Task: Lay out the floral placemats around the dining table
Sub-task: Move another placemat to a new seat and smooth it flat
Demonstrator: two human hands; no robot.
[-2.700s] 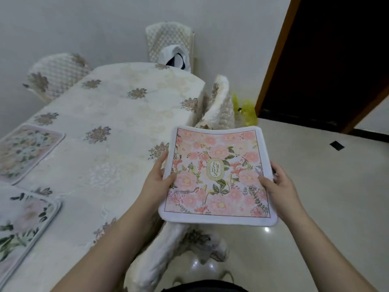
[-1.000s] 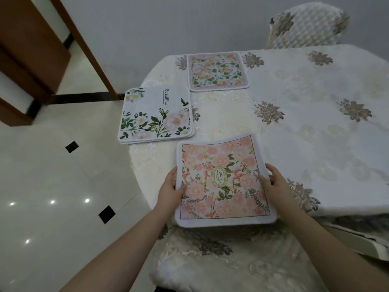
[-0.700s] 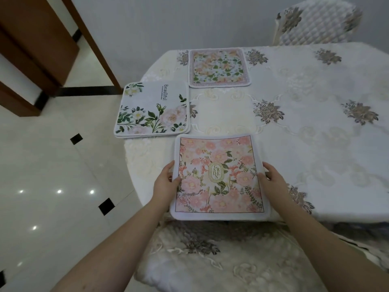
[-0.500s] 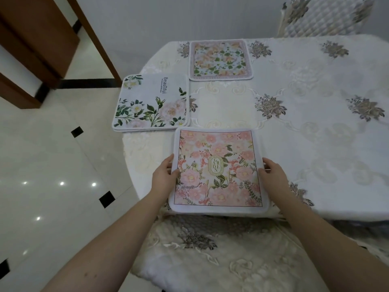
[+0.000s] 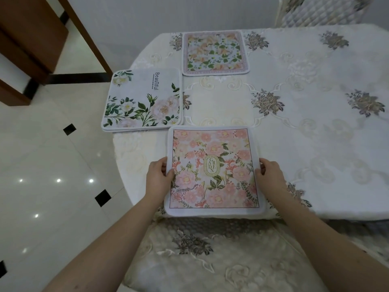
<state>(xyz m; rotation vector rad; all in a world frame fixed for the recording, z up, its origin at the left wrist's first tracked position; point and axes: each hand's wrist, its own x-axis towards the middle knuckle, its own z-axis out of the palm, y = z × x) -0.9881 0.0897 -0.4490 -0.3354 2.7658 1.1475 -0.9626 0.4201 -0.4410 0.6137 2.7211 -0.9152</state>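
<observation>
The pink floral placemat (image 5: 213, 170) is lying on the near edge of the dining table (image 5: 305, 127), with its near border reaching slightly past the table edge above the chair seat (image 5: 210, 256). An oval emblem reading "GARDEN" is sitting at its centre. The left hand (image 5: 159, 179) is grasping the mat's left edge, with the thumb lying on the printed face and the fingers curling at the border. The right hand (image 5: 269, 175) is grasping the right edge, with the thumb resting on the white border and the remaining fingers tucking at the mat's side. Whether the mat is resting fully flat on the tablecloth or is being held slightly raised cannot be told. The white placemat (image 5: 142, 101), printed with green leaves, pale roses and the word "Beautiful", is lying at the table's left end, overhanging the rounded edge. Its near right corner is sitting near the far left corner of the pink mat. The third placemat (image 5: 214, 53), patterned in orange and green with a pinkish border, is lying at the far side, just beyond the white one. A quilted chair back (image 5: 320, 11) is standing behind the table at upper right. The glossy tiled floor (image 5: 52, 175) is showing at left.
</observation>
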